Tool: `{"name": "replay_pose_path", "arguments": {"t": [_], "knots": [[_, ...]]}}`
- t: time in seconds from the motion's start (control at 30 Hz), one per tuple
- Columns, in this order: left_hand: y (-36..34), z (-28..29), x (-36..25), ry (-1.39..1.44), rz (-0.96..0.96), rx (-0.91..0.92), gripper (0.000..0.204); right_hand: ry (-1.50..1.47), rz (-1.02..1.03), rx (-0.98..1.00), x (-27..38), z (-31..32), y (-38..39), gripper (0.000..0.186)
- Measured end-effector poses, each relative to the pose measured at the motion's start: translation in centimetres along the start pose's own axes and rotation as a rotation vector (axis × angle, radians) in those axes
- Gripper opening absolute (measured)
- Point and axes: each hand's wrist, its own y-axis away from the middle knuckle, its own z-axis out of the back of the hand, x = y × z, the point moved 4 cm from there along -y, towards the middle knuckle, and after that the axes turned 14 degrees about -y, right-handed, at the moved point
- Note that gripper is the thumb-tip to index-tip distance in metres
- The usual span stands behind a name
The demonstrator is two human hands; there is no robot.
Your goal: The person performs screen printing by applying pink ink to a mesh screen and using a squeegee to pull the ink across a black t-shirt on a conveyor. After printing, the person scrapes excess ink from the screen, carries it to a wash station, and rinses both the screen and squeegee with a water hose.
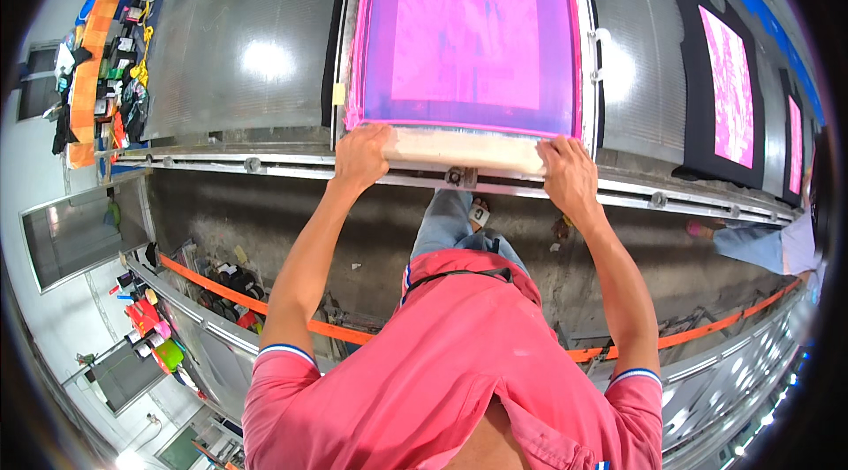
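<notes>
A wooden-handled squeegee [466,148] lies across the near end of a framed printing screen [468,115]. My left hand [363,155] is closed round the left end of the handle, and my right hand [570,168] grips its right end. Bright pink ink covers much of the purple mesh, with a pale picture area in the middle. Along the near edge runs a line of pink ink just beyond the handle. The blade under the wood is hidden. Black fabric edges show at both sides beneath the frame.
Black shirts with pink prints [731,86] lie flat on the long grey table [256,72] to the right. A metal rail [291,171] follows its near edge. Containers crowd an orange shelf [87,86] at the far left. Another person [768,245] stands at the right.
</notes>
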Motion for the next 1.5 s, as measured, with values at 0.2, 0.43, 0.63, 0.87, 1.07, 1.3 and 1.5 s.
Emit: {"name": "replay_pose_path", "arguments": {"t": [0.2, 0.43, 0.63, 0.87, 1.07, 1.3, 1.5], "knots": [[-7.8, 2.8, 3.4, -0.010, 0.021, 0.286, 0.038, -0.048, -0.106, 0.198, -1.9, 4.0, -7.0, 0.035], [-33.8, -1.0, 10.9, -0.097, -0.003, 0.199, 0.027, 0.168, -0.114, 0.226, -15.4, 4.2, -32.0, 0.032], [-51.9, -0.9, 16.4, -0.170, 0.021, 0.299, 0.022, 0.393, -0.079, 0.370, -23.1, 5.1, -50.4, 0.029], [-58.3, -3.1, 19.1, -0.266, 0.037, 0.242, 0.024, 0.315, -0.161, 0.260, -26.0, 3.7, -56.7, 0.031], [-54.6, -3.5, 18.4, -0.313, 0.058, 0.078, 0.040, 0.298, -0.180, 0.099, -25.6, 2.3, -53.4, 0.038], [-45.0, -3.8, 15.7, -0.266, 0.094, 0.211, 0.050, 0.161, -0.090, 0.156, -20.4, 1.4, -43.9, 0.045], [-33.7, -3.6, 13.1, -0.175, 0.042, 0.181, 0.050, 0.130, -0.118, 0.208, -16.1, 0.3, -33.4, 0.043]]}}
